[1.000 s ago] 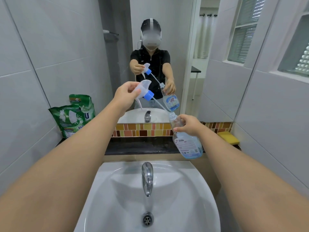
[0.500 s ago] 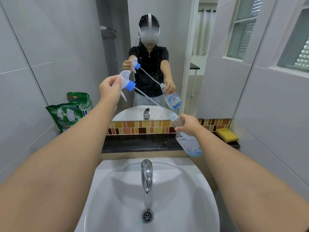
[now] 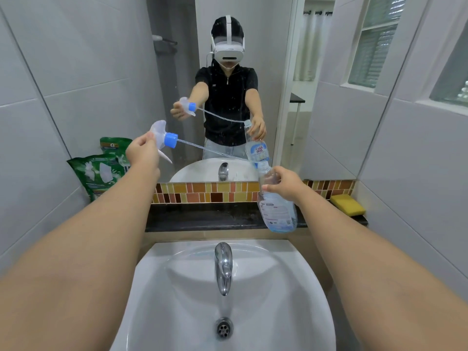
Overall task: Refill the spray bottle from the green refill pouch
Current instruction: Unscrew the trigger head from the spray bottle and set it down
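Blue-collared sprayer head in left fingers; right fingers clamped round bottle.

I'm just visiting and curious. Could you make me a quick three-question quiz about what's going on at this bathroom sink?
1. True or false: the spray head is screwed onto the spray bottle.
2. Which hand holds the bottle? A) left hand B) right hand
3. Fill in: the green refill pouch leans on the ledge at the ____ of the sink, opposite the yellow sponge.

Key: 1 false, it is pulled out with its tube trailing to the neck; 2 B; 3 left.
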